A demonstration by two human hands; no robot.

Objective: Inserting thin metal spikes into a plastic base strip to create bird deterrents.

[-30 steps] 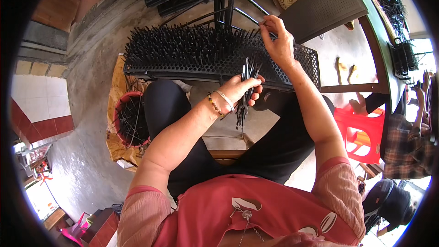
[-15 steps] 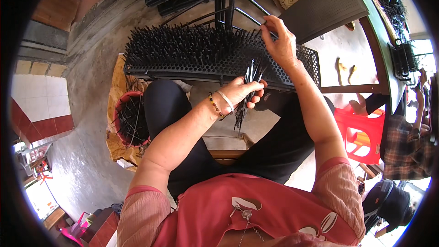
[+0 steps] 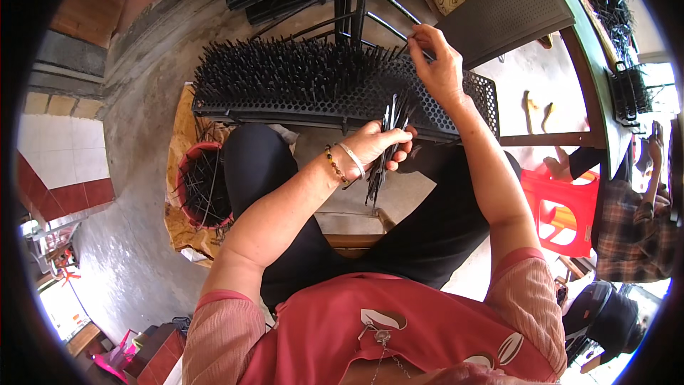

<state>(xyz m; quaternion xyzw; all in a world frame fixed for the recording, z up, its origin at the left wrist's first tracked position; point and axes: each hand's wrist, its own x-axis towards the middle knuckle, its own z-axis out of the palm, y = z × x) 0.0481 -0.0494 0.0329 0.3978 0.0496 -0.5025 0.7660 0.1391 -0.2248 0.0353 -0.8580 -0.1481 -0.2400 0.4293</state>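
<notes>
My left hand (image 3: 374, 148) is closed around a bundle of thin dark strips (image 3: 389, 125), which fans out above and below my fingers. In front of it lies a long black rack (image 3: 285, 112) full of round holes. Many short black rods (image 3: 278, 71) stand upright in its left and middle part, while bare holes show toward the right. Over the right part of the rack, my right hand (image 3: 438, 64) has thumb and forefinger bent toward each other near the far edge. Whatever is between those fingertips is too small to make out.
A red bucket (image 3: 187, 196) of similar strips stands on brown sacking (image 3: 174, 228) by my left knee. Behind the rack rises a black metal frame (image 3: 349, 0). A grey perforated panel (image 3: 506, 14) leans at the far right. A red stool (image 3: 563, 207) and another person's arm (image 3: 654, 153) are at right.
Both hands keep almost the same place. The fingers of my right hand have shifted very slightly, and the lower ends of the strip bundle have moved a little.
</notes>
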